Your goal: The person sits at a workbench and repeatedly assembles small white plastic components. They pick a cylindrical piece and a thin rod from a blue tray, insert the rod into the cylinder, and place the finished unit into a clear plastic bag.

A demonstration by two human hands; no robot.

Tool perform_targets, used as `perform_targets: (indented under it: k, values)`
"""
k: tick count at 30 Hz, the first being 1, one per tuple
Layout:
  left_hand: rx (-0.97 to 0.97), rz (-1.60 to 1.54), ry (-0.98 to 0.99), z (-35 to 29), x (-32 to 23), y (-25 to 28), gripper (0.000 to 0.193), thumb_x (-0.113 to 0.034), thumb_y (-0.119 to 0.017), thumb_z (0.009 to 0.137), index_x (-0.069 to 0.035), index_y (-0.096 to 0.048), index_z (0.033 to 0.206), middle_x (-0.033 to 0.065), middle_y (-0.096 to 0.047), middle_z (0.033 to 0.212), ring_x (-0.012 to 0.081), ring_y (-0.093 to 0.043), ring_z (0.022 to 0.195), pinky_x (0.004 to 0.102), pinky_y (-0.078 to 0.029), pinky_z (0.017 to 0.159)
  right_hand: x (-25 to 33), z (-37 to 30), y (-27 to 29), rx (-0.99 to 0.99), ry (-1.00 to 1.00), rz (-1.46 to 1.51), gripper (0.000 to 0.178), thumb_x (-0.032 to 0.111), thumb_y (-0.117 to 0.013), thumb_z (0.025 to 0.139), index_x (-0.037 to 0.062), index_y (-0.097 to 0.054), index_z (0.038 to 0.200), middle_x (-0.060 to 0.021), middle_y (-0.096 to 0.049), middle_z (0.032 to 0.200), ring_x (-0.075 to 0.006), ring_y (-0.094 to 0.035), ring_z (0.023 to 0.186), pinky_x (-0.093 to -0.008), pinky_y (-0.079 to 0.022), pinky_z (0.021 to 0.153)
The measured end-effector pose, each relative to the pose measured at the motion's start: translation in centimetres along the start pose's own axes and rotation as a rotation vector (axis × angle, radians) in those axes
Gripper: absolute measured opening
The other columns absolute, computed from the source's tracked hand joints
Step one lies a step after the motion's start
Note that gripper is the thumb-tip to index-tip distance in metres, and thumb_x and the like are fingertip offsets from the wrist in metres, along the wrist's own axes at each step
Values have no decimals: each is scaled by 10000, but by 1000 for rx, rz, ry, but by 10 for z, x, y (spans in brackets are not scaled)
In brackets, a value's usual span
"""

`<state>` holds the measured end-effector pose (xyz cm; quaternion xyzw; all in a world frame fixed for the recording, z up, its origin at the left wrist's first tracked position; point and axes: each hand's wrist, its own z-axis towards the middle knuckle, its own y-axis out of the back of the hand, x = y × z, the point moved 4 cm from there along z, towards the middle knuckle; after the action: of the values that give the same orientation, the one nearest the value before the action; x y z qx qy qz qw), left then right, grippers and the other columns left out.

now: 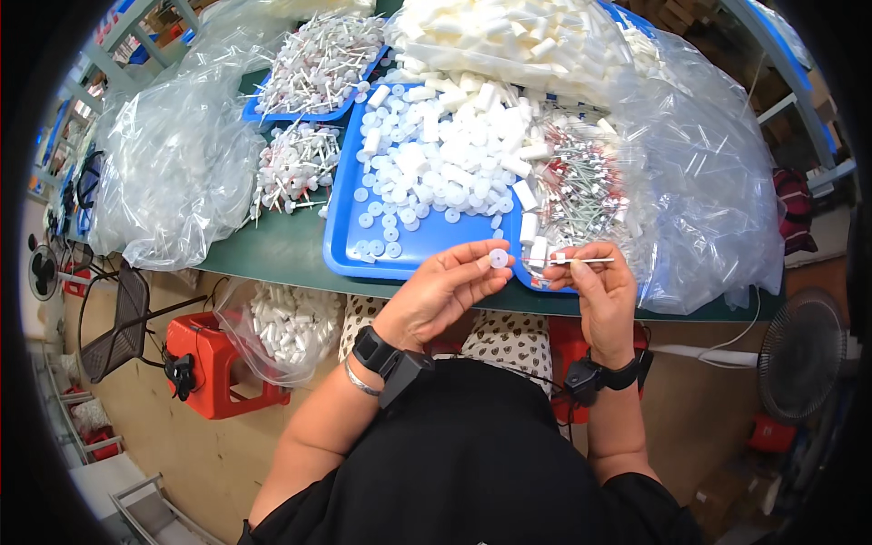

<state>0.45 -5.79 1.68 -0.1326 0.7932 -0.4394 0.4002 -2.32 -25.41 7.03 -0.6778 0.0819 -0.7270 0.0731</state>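
My left hand (442, 289) pinches a small translucent white disc (499, 259) by its edge, over the front rim of a blue tray (409, 264). To its right, my right hand (602, 295) grips a thin white rod-shaped part (595, 261) between thumb and fingers. The rod lies nearly level, its thinner left end toward the disc but apart from it. More loose discs (400, 204) are heaped in the tray, with white foam-like cylinders (486, 123) behind them. Beyond my right hand is a pile of metal pins with red and white parts (581, 177).
Clear plastic bags lie at the left (177, 177) and right (704, 173) of the green table (272, 245). White-stemmed parts (295, 168) are piled left of the tray. A red stool (204, 363), a bag of white cylinders (295, 322) and a fan (799, 354) stand below.
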Motion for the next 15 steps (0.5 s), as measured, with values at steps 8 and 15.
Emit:
perform_targets:
  k: [8, 15]
  values:
    - [-55, -163, 25, -9, 13, -1, 356, -94, -549, 968, 66, -490, 1281, 163, -603, 1162, 160, -627, 1017, 254, -525, 925, -5, -3, -16, 51, -18, -139, 117, 41, -535, 961, -39, -528, 1047, -147, -629, 1028, -212, -678, 892, -302, -563, 757]
    - [-26, -214, 28, -5, 18, 6, 354, -155, -566, 975, 62, -507, 1248, 135, -615, 1119, 121, -626, 922, 221, -540, 818, -8, -4, -19, 60, -23, -152, 111, 26, -534, 961, -38, -527, 1051, -140, -632, 1030, -196, -676, 886, -291, -561, 757]
